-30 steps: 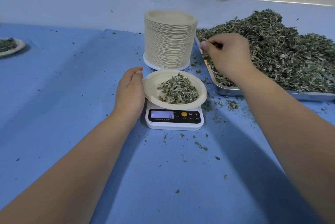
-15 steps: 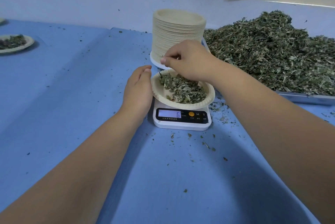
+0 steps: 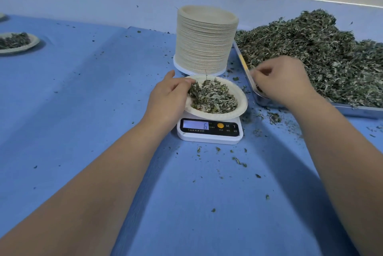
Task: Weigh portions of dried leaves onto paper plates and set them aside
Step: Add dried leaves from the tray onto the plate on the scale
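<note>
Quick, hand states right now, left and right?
Left hand: grips the rim of the paper plate on the scale.
Right hand: fingers curled at the tray edge, blurred; cannot tell if it holds anything.

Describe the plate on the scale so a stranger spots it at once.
Find the tall stack of paper plates mid-table; the white scale sits just in front. The plate on it carries dried leaves. Unlike the filled plate far left, the left hand holds its rim.

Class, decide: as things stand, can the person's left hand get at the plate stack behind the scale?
Probably yes. The left hand grips the loaded plate just before the stack; nothing stands between, but it must let go first.
</note>
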